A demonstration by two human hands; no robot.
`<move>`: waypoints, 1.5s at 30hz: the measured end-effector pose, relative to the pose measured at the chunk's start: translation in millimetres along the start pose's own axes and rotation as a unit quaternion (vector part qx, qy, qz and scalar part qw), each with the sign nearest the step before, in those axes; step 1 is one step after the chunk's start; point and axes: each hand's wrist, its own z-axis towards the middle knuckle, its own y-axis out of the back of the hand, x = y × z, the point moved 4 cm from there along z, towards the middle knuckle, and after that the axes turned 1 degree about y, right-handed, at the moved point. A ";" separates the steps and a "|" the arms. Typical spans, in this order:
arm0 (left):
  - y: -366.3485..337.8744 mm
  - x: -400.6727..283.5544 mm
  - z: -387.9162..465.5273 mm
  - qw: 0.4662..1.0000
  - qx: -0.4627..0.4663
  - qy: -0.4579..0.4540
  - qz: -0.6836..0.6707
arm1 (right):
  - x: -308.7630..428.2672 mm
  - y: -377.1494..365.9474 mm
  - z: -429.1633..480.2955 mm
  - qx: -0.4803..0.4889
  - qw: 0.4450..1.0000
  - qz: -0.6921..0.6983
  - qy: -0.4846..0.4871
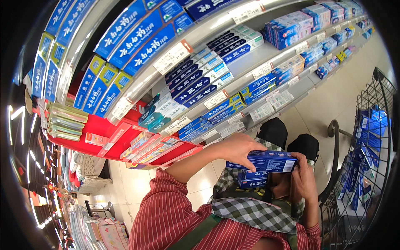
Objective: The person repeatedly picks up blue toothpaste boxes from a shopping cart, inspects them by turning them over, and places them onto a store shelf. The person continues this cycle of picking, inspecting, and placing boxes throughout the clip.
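Observation:
My left hand [240, 150] grips the left part of a dark blue toothpaste box [272, 162], thumb on the near face and fingers at the upper edge. On the box's right end are the fingers of my right hand [303, 175]. The box lies nearly level, its printed side with a white barcode patch facing up. Just below it, partly hidden, more blue toothpaste boxes [253, 182] rest in front of my body, over a checkered apron [250, 209]. What supports them cannot be told.
Store shelves [243, 68] with toothpaste boxes and price tags curve along the left and top. A wire shopping cart [359, 156] holding blue boxes stands at the right. A red display rack [115, 147] is at the left. My black shoes [272, 134] are on the tiled floor.

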 end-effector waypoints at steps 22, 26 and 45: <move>7.3 10.3 -7.5 0.997 -0.047 -0.050 -0.041 | -14.1 3.2 -7.5 -0.106 0.987 0.120 0.028; 7.3 7.2 -7.0 0.996 -0.041 -0.058 -0.059 | -1.9 0.5 -2.3 -0.101 0.993 0.054 0.025; 5.3 21.4 -19.7 0.988 -0.033 -0.078 -0.131 | -7.7 -10.8 -1.4 -0.111 0.978 0.178 0.004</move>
